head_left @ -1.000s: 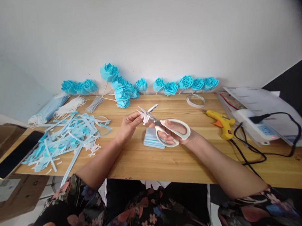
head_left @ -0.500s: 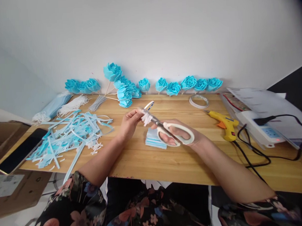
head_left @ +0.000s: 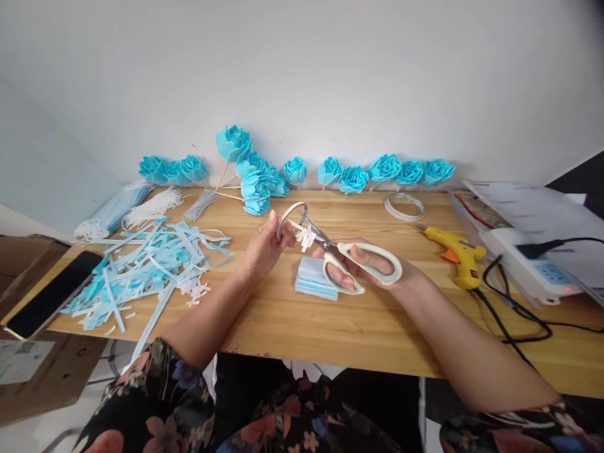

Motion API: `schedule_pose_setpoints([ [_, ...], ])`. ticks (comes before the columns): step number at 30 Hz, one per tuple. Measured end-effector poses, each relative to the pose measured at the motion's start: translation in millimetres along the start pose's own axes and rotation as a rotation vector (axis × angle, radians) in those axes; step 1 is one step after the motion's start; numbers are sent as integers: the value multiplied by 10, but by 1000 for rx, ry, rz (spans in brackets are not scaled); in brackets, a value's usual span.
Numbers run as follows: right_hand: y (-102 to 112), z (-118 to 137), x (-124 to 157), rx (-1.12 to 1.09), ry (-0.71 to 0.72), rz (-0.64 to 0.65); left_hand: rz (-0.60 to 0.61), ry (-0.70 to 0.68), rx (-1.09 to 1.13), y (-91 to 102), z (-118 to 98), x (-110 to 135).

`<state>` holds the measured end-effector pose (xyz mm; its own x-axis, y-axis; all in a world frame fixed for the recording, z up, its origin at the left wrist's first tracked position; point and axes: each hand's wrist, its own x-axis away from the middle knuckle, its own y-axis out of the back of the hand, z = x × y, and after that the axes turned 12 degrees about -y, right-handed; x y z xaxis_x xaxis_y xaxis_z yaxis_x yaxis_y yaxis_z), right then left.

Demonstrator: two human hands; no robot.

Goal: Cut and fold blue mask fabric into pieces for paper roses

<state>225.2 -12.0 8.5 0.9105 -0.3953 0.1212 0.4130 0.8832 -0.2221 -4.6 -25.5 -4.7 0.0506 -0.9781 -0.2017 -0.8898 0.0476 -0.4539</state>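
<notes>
My right hand (head_left: 361,264) grips a pair of scissors (head_left: 371,260) with cream handles, thumb and fingers through the loops. The blades point up and left, spread apart. My left hand (head_left: 265,248) pinches a narrow white roll of tape (head_left: 285,220), held on edge beside the blade tips. A cluster of small white snippets (head_left: 306,237) hangs at the blades; whether it sticks to them or to a strip of tape I cannot tell. Below the scissors lies a stack of pale blue folded pieces (head_left: 315,279) on the wooden table (head_left: 286,327).
Blue fabric flowers (head_left: 354,179) on sticks line the wall. To the left lie a heap of blue and white strips (head_left: 143,267), a phone (head_left: 55,294), and bundled masks (head_left: 114,211). A yellow glue gun (head_left: 458,253), its cable, a power strip (head_left: 534,266) and another tape roll (head_left: 404,207) are right.
The scissor blades have opened, and the white snippets now hang at them, away from my left fingers. The tape roll in my left hand has turned to show its ring. The view has shifted slightly.
</notes>
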Motion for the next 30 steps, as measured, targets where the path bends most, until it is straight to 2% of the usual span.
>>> schedule_pose_setpoints([
  [5,-34,-11,-24,-27,-20,25,73,-13,20,5,27,6],
  [13,-77,-51,-78,-106,-23,41,116,-20,1,-9,74,47],
  [19,-64,-84,-109,-180,-2,55,157,-47,-84,10,107,59],
  [26,-49,-111,-161,-376,-78,75,150,-122,-160,69,123,56],
  [30,-49,-74,-163,-416,-102,98,163,-155,-170,89,105,59],
])
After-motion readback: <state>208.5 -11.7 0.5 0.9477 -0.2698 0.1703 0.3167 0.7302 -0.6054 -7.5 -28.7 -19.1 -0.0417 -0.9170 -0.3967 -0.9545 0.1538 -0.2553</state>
